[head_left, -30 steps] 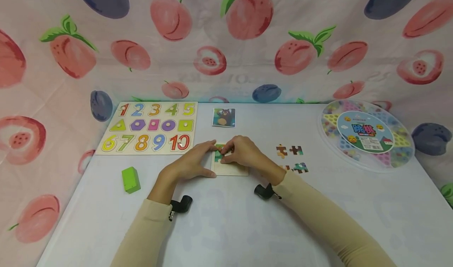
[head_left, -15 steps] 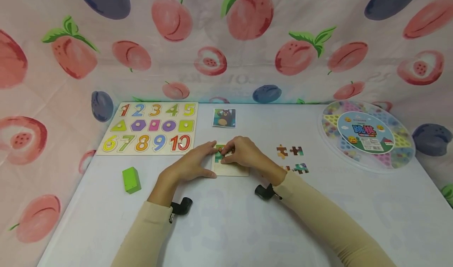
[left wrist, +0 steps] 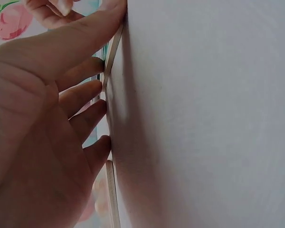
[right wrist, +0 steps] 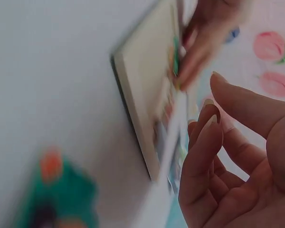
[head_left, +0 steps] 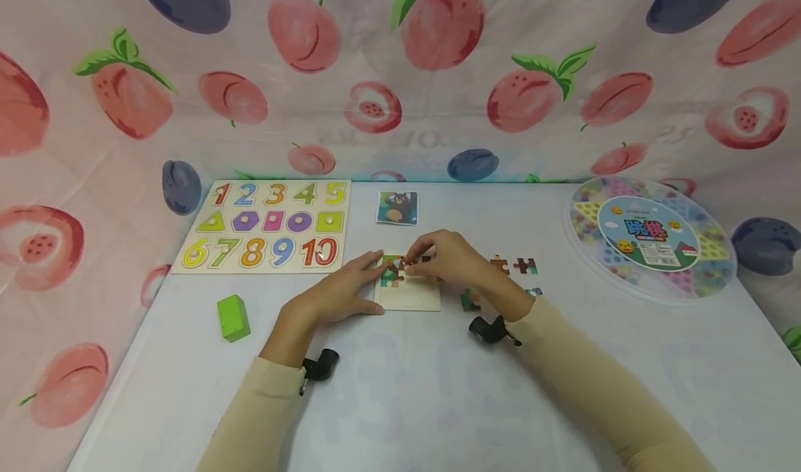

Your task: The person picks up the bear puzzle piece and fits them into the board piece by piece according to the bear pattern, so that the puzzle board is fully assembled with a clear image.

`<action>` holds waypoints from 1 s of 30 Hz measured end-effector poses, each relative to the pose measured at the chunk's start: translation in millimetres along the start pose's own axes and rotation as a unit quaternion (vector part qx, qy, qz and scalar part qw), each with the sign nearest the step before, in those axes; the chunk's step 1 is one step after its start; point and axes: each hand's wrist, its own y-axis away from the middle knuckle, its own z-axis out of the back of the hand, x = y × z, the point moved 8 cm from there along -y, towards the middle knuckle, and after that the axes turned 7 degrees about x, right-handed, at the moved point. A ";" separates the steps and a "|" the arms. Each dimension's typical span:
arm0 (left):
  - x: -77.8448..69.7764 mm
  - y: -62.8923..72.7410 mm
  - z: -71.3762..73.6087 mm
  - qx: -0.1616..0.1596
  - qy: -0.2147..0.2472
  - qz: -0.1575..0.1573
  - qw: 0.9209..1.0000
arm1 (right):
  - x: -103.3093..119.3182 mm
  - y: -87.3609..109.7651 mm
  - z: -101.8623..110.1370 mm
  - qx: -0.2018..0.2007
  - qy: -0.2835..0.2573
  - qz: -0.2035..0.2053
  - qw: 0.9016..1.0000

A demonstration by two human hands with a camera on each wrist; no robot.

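A small wooden puzzle board (head_left: pixel 408 299) lies flat mid-table, with joined jigsaw pieces (head_left: pixel 391 270) in green and brown in its upper left part. My left hand (head_left: pixel 338 291) rests along the board's left side, index fingertip at the upper left pieces and thumb by the lower left corner. Above the board's upper half is my right hand (head_left: pixel 452 260). In the right wrist view, its bent fingers (right wrist: pixel 205 137) and thumb stand apart with nothing between them. Loose jigsaw pieces (head_left: pixel 526 265) lie right of the board, some partly hidden by the right wrist.
A bear picture card (head_left: pixel 397 209) lies behind the board. At the back left is a number and shape board (head_left: pixel 265 232), with a green block (head_left: pixel 232 318) in front of it. A round game box (head_left: pixel 651 239) sits at the back right, before a fruit-print cloth (head_left: pixel 438 131).
My right hand has lifted off the upper left pieces and moved right, uncovering them. A loose piece beside the board now shows under the right wrist. The left hand stays in place.
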 end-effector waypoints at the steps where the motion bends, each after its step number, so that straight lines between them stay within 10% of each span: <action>1: -0.1 -0.1 0.0 0.000 -0.001 0.000 1.000 | -2.9 3.1 5.6 -0.003 -0.003 -0.005 1.000; 17: 0.2 0.6 -0.4 -0.029 -0.003 -0.017 0.999 | -57.4 57.7 84.1 -0.082 0.046 -0.045 0.995; 30: -1.3 3.9 -2.9 -0.008 -0.015 -0.003 1.000 | -84.7 79.8 83.6 -0.035 0.120 -0.059 0.990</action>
